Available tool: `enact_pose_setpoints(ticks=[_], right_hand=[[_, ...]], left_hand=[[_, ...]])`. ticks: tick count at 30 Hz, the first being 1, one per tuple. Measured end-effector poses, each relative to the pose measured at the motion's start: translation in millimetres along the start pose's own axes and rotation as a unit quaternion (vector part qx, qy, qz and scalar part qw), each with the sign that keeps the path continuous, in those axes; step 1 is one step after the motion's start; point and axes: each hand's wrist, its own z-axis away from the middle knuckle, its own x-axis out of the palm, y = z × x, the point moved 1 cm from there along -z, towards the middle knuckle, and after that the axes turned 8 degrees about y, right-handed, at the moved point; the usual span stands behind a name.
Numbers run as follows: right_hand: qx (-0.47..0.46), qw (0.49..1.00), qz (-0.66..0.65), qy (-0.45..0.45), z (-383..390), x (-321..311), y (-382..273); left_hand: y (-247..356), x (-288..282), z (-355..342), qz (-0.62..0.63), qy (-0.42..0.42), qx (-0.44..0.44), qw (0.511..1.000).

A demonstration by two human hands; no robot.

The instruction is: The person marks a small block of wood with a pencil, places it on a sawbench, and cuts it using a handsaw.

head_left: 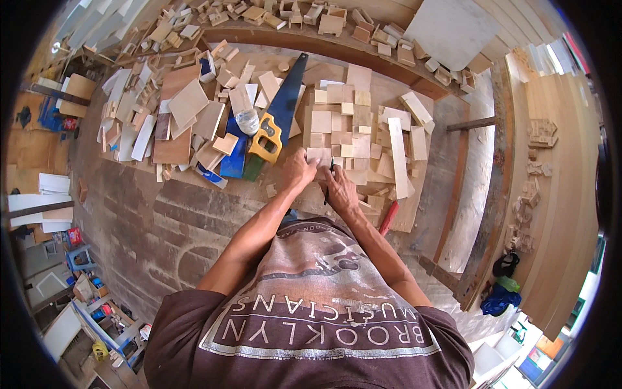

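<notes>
My left hand point(298, 170) presses down on a small pale wood piece point(319, 156) at the near edge of the workbench point(194, 194). My right hand point(341, 190) grips a dark pen or pencil point(329, 175) held upright against that piece. Both hands sit close together. Just left of them lies a hand saw point(280, 110) with a dark blue blade and a yellow handle. Several cut wood blocks and strips point(353, 129) lie spread beyond and to the right of my hands.
Flat plywood offcuts point(178, 113) pile up at the left of the bench. More small blocks point(324, 23) line the far ledge. A red-handled tool point(389, 217) pokes out near my right forearm. Long boards point(557, 194) lean at the right. Crates and clutter point(97, 311) sit on the floor at lower left.
</notes>
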Motion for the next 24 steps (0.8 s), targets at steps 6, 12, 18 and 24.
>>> enact_pose_setpoints(ticks=[6, 12, 18, 24], right_hand=[[-0.003, 1.0, -0.023, 0.001, 8.5, 2.5, 2.3], [-0.017, 1.0, -0.023, -0.004, 12.4, -2.7, -8.0], [-0.03, 0.999, -0.02, -0.031, 13.2, -5.9, -10.2], [-0.065, 0.998, -0.012, 0.012, 18.0, -3.4, -12.7]], left_hand=[[-30.3, 13.4, -0.9, 0.058, 0.01, 0.039, 0.998], [-50.7, 26.2, -4.9, 0.076, 0.001, 0.046, 0.996], [-63.3, 24.4, -11.0, 0.148, -0.114, -0.022, 0.982], [-81.6, 32.9, -16.8, 0.185, -0.127, 0.013, 0.974]])
